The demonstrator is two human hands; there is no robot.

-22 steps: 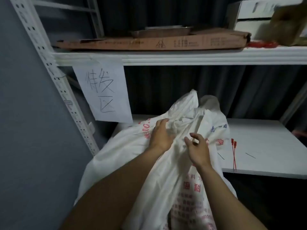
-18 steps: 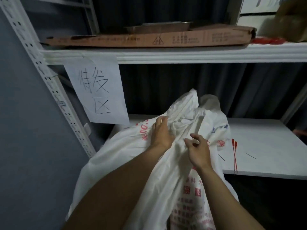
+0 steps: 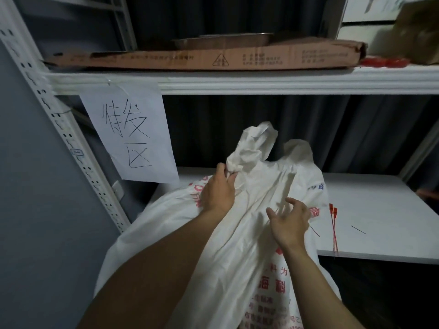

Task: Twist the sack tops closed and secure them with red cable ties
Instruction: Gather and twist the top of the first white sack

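Note:
A large white woven sack [image 3: 237, 245] with red printing leans against the lower shelf [image 3: 380, 210]. Its crumpled top [image 3: 254, 148] sticks up, partly bunched. My left hand [image 3: 218, 193] grips the bunched fabric just below that top, fingers curled into the folds. My right hand [image 3: 288, 222] hovers just over the sack's right side with fingers spread and holds nothing. Two red cable ties [image 3: 333, 227] lie on the white shelf to the right of the sack, reaching its front edge.
A handwritten paper sign [image 3: 133, 136] hangs from the upper shelf [image 3: 261, 80], which carries a flat cardboard box [image 3: 213, 58] and more red ties [image 3: 382, 61]. A perforated white upright [image 3: 64, 129] stands at left. Thin dark slivers [image 3: 358, 229] lie on the lower shelf.
My left hand has gathered the sack's top into a bunch and moved up-left with it. My right hand has let go of the fabric and opened, fingers spread.

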